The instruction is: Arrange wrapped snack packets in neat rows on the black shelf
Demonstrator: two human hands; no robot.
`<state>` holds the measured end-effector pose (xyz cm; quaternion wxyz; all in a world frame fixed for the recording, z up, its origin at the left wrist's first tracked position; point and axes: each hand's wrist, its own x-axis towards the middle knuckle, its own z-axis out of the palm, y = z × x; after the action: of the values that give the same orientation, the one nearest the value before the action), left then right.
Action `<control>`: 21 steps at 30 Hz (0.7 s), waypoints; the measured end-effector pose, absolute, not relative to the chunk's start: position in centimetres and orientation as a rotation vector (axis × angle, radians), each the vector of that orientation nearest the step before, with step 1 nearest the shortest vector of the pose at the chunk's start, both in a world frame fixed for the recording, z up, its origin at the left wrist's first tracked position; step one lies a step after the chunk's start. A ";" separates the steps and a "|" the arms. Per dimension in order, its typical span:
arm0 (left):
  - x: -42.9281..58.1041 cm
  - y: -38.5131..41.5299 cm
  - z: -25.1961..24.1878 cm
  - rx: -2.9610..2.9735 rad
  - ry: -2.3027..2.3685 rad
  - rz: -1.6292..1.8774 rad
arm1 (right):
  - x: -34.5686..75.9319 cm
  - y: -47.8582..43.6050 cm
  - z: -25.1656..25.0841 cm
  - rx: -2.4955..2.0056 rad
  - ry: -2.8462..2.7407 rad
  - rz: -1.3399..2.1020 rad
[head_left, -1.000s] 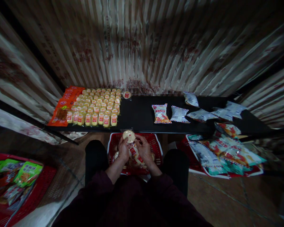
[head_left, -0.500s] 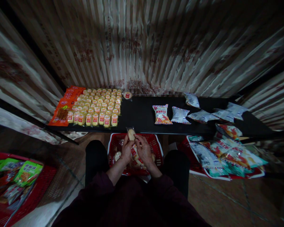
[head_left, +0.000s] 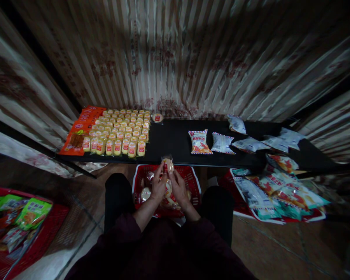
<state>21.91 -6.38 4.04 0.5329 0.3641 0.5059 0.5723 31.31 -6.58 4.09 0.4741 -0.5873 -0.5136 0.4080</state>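
Observation:
Both of my hands are raised over a red basket (head_left: 192, 175) between my knees. My left hand (head_left: 158, 184) and my right hand (head_left: 178, 185) pinch a small wrapped round cake (head_left: 167, 165) together, holding it upright just below the edge of the black shelf (head_left: 172, 142). More wrapped cakes lie in the basket under my hands. On the shelf's left part, several rows of the same yellow wrapped cakes (head_left: 121, 132) stand in a tidy block, and a single cake (head_left: 157, 117) lies at the back beside them.
Orange snack packs (head_left: 81, 130) lie left of the cake block. Striped snack bags (head_left: 200, 141) and silvery bags (head_left: 249, 144) are scattered on the shelf's right. A red tray of bags (head_left: 275, 190) sits lower right; another red basket of green packs (head_left: 17, 221) sits lower left. A striped curtain hangs behind.
The cake in my hands has turned from flat-faced to upright and shifted slightly right. My two hands have drawn closer together around it.

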 end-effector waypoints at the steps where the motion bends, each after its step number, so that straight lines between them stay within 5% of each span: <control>1: 22.0 -6.3 3.9 0.876 1.214 1.377 | 31.3 -6.6 4.1 -1.445 -1.215 1.004; 21: 21.4 -4.3 2.4 0.753 1.329 1.422 | 31.7 -5.0 1.6 -1.302 -0.712 1.300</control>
<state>21.39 -4.33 2.42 0.5031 0.3118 0.5504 0.5888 31.69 -5.03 1.65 0.5517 -0.5505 -0.3011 0.5495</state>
